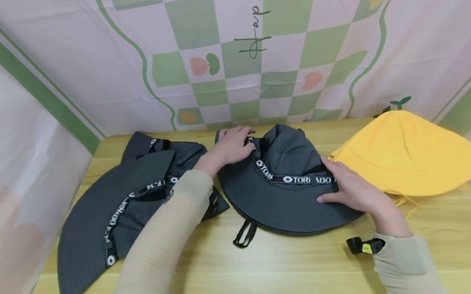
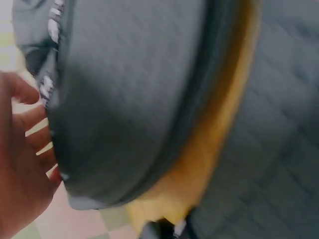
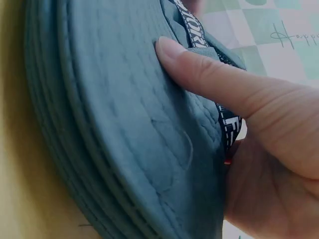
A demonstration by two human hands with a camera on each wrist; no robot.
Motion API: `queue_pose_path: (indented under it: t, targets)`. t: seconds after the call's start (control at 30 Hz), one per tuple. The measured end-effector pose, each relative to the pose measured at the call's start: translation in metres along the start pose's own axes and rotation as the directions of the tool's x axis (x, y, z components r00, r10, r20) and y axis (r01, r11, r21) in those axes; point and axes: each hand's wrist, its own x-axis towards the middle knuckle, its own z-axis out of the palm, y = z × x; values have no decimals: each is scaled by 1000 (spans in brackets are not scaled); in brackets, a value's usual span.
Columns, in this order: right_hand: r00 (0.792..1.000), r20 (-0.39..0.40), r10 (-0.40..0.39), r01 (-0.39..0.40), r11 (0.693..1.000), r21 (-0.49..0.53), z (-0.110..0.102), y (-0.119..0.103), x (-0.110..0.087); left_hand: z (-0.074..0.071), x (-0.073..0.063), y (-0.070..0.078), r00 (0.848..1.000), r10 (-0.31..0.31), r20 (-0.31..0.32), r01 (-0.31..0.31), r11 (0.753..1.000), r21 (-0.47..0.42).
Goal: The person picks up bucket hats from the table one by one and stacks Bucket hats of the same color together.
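1. At the centre of the head view, a dark grey hat [image 1: 295,208] with a lettered band lies brim toward the bottom of the frame on a wooden table [image 1: 276,278].
2. At its upper left, the left hand [image 1: 233,146] holds the hat's edge, fingers bent and thumb by the band; the left wrist view is blurred.
3. At its right side, the right hand [image 1: 355,189] grips the hat: the thumb presses the brim, while the other fingers are mostly hidden in the right wrist view.
4. Below the brim, a black strap loop [image 1: 245,234] lies on the table.
5. At the left of the frame, overlapping dark hats [image 1: 81,232] lie partly behind the left forearm.
6. At the right, a yellow hat [image 1: 410,151] sits crown up, near the right hand.
7. Across the top hangs a checkered cloth [image 1: 246,85].
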Motion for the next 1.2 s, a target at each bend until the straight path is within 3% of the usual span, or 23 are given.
queue_pose_path:
  t: [0.1, 0.2, 0.43, 0.63, 0.77, 0.9, 1.07, 1.2]
  targets:
    - [1000, -24, -15, 14, 1000, -19, -2, 0, -1, 4, -2, -7, 999, 3, 51, -7, 997, 74]
    - [998, -50, -26, 24, 999, -43, -5, 0, -3, 7, -2, -9, 998, 9, 63, -16, 993, 117]
    - [989, -123, -77, 65, 993, -98, -16, 0, -10, 5, -1, -1, 995, 1, 101, -10, 996, 91]
    - [962, -224, -156, 118, 977, -176, -21, 1, -15, 4, 1, 5, 991, 9, 133, -21, 995, 95]
    - [948, -274, -163, 110, 974, -199, -20, 2, -15, -4, -6, 8, 994, 23, 102, -29, 998, 57]
    - [949, -287, -129, 83, 982, -169, -17, 4, -12, -14, -19, 11, 998, 53, 45, -53, 999, 3]
    - [961, -277, -25, -2, 996, -94, -16, 6, -9, -27, -37, 14, 991, 129, -29, -131, 990, -61]
    - [964, -264, 41, -63, 995, -78, -16, 6, -6, -36, -52, 14, 985, 166, -52, -171, 980, -101]
